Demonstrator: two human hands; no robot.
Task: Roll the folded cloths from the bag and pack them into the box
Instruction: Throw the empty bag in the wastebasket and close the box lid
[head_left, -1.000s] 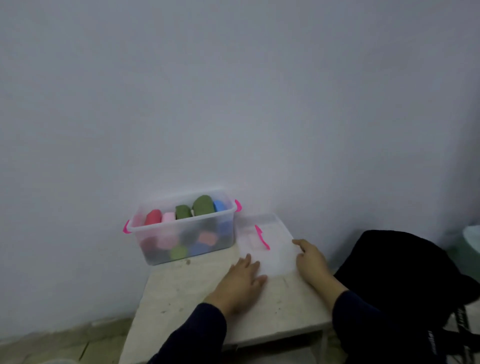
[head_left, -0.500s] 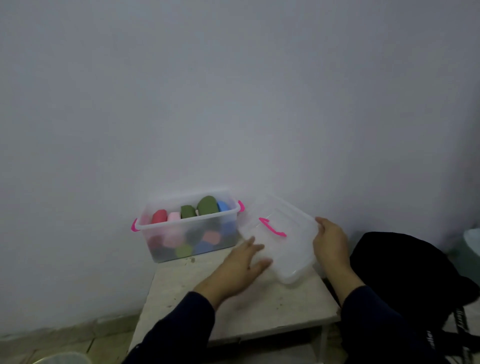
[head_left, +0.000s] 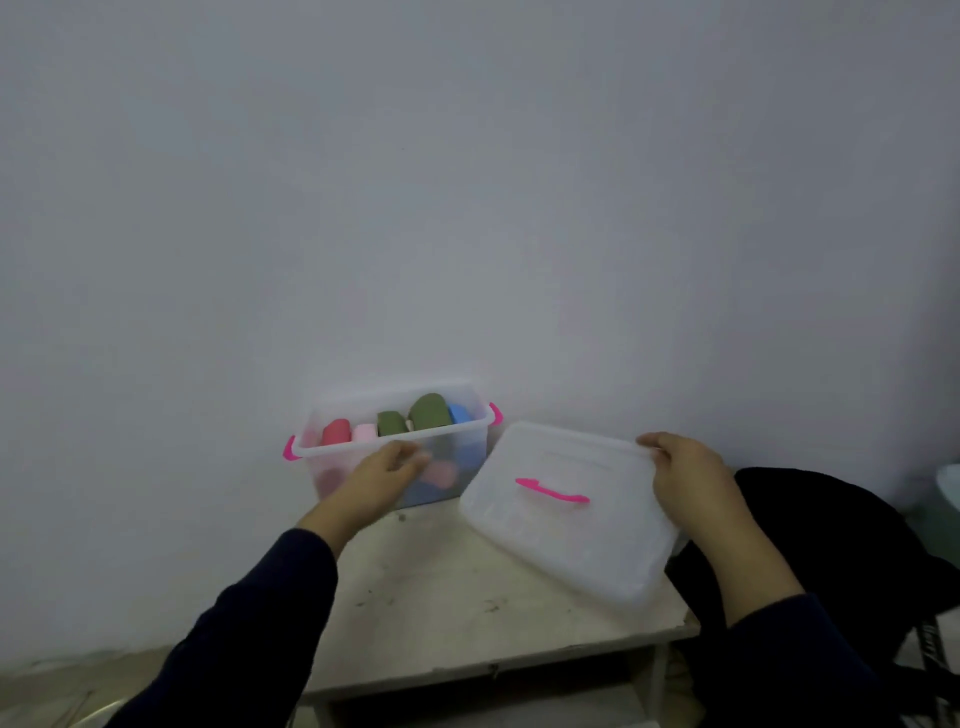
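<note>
Nearest the camera, two dark navy sleeves reach forward over the scuffed pale table (head_left: 467, 597). The right hand (head_left: 691, 478) has its grip curled around the far right edge of the clear plastic lid with a pink handle (head_left: 563, 512), fingers wrapped over the rim, holding it tilted above the table's right side. The left hand (head_left: 387, 470) stretches out flat, fingers relaxed and holding nothing, right at the front wall of the clear plastic box with pink latches (head_left: 337, 452); whether it touches is hard to tell.

Half a second ago the left hand was at the lid's near edge; it has now let go and gone to the box, while the lid has risen and swung further toward the camera.

Inside the box stand the rolled cloths (head_left: 395, 423): red, pink, two olive green, and blue along the top, with more colours blurred beneath. The box sits at the table's back, against the pale wall (head_left: 467, 208). The black bag (head_left: 841, 525) slumps to the table's right.
</note>
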